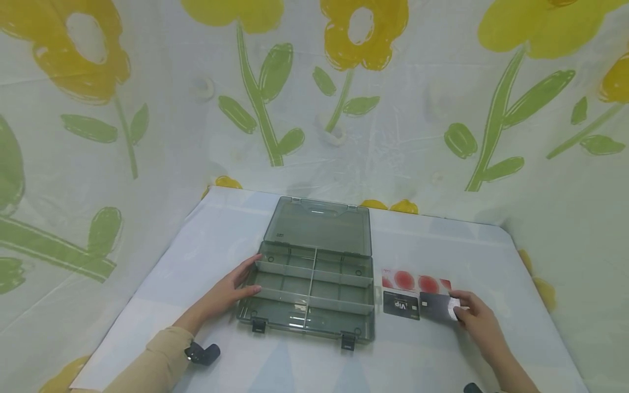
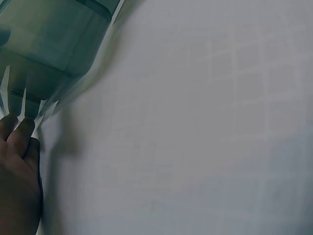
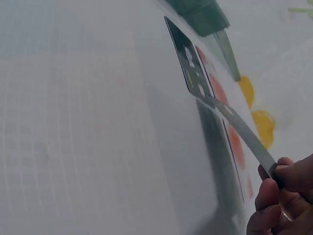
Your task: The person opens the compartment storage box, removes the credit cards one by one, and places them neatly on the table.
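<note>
A dark grey card (image 1: 439, 307) with a chip is pinched by its right end between thumb and fingers of my right hand (image 1: 475, 319). In the right wrist view the card (image 3: 249, 136) tilts up off the table at the held end. Just left of it lies a black card (image 1: 401, 304) marked "Vip". Behind both are red-and-white cards (image 1: 417, 281). My left hand (image 1: 227, 292) rests on the left side of a green translucent compartment box (image 1: 314, 289), thumb and fingers spread along its edge. The box's lid (image 1: 319, 224) is folded back, and its compartments hold nothing visible.
Two dark latches (image 1: 348, 342) stick out from the box's front edge. The white table (image 1: 236, 218) ends at a flower-printed curtain (image 1: 393, 153) behind and at both sides. A dark wrist device (image 1: 202, 353) sits at the left sleeve.
</note>
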`<state>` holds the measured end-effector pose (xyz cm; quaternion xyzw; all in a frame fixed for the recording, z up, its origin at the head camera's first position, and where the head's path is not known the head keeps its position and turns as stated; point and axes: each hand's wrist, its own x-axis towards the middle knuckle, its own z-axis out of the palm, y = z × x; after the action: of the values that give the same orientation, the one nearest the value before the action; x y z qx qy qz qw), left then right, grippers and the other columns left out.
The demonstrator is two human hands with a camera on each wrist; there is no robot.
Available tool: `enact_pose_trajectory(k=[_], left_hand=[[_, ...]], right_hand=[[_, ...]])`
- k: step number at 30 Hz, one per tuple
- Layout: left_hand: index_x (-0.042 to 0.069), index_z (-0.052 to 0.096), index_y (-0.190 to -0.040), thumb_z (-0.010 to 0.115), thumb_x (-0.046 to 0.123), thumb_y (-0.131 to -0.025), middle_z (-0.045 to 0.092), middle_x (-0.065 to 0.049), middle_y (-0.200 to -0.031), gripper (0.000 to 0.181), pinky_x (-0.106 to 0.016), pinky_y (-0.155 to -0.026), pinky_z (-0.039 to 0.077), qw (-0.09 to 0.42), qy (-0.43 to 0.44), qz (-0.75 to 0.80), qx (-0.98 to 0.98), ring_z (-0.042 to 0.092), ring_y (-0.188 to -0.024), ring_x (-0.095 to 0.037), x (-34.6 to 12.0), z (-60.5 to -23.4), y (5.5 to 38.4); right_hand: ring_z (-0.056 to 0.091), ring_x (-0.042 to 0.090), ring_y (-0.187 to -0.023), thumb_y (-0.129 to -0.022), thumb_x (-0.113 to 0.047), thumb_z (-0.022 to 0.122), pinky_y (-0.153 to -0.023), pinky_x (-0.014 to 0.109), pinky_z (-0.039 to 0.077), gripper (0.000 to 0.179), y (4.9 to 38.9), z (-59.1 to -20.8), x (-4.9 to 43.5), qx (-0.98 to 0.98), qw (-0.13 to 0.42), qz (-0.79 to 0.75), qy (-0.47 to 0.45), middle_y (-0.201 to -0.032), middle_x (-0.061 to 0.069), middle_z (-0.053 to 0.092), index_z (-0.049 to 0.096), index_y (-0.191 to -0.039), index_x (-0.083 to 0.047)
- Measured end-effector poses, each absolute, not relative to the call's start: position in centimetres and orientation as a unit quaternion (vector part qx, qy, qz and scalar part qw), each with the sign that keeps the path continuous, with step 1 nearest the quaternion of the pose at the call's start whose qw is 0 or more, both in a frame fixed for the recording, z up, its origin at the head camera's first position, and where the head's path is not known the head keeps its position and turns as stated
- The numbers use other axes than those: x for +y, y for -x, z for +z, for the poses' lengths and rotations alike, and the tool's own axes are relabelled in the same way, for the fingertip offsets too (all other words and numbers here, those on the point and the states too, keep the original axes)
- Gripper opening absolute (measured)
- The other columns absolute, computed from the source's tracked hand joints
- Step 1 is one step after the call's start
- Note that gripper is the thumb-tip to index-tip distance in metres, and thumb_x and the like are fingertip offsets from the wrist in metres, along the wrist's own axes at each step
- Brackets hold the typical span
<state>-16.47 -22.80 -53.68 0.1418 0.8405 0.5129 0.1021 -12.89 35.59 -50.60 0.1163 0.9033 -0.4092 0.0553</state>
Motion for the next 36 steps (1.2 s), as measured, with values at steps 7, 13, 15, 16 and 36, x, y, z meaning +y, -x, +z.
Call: enact_pose_trajectory(k=[7, 13, 15, 16, 36], left_hand=[[0.024, 0.027, -0.162, 0.070, 0.027, -0.098, 0.016, -0.017, -0.168, 0.078, -0.057, -0.123, 0.018, 0.101, -0.145, 0.513, 0.840, 0.017, -0.152, -0.044, -22.7, -53.5, 16.4], [0.024, 0.027, -0.162, 0.070, 0.028, -0.098, 0.016, -0.016, -0.169, 0.078, -0.058, -0.123, 0.018, 0.102, -0.146, 0.513, 0.840, 0.017, -0.152, -0.044, -22.8, -53.7, 16.6], [0.024, 0.027, -0.162, 0.070, 0.028, -0.098, 0.017, -0.016, -0.169, 0.077, -0.058, -0.123, 0.018, 0.102, -0.147, 0.514, 0.839, 0.017, -0.152, -0.044, -22.8, -53.8, 16.7], [0.024, 0.027, -0.162, 0.070, 0.028, -0.098, 0.017, -0.016, -0.169, 0.077, -0.057, -0.123, 0.018, 0.101, -0.149, 0.515, 0.838, 0.017, -0.152, -0.044, -22.8, -53.8, 16.7], [0.025, 0.027, -0.162, 0.070, 0.029, -0.098, 0.016, -0.016, -0.169, 0.077, -0.058, -0.123, 0.017, 0.102, -0.145, 0.516, 0.838, 0.016, -0.152, -0.045, -22.9, -53.8, 16.6]], right_hand=[[0.058, 0.023, -0.092, -0.100, -0.009, 0.054, -0.065, 0.024, 0.054, 0.045, 13.1, -50.9, 36.3, 0.908, 0.082, -0.391, -0.131, -0.122, 0.025, 0.057, 0.048, -0.142, 0.002], [0.058, 0.022, -0.086, -0.097, -0.018, 0.065, -0.060, 0.026, 0.051, 0.051, 13.0, -51.4, 36.6, 0.925, 0.080, -0.354, -0.110, -0.123, 0.030, 0.055, 0.048, -0.140, 0.002], [0.059, 0.022, -0.085, -0.096, -0.019, 0.067, -0.059, 0.028, 0.051, 0.052, 13.0, -51.6, 36.7, 0.930, 0.077, -0.344, -0.104, -0.124, 0.030, 0.055, 0.048, -0.140, 0.001], [0.059, 0.024, -0.086, -0.096, -0.019, 0.067, -0.058, 0.028, 0.052, 0.052, 13.0, -51.7, 36.8, 0.932, 0.078, -0.340, -0.101, -0.125, 0.030, 0.055, 0.048, -0.141, 0.001], [0.055, 0.036, -0.099, -0.094, -0.011, 0.070, -0.078, 0.044, 0.053, 0.050, 13.0, -51.9, 35.7, 0.961, 0.053, -0.257, -0.090, -0.127, 0.031, 0.051, 0.054, -0.140, 0.002]])
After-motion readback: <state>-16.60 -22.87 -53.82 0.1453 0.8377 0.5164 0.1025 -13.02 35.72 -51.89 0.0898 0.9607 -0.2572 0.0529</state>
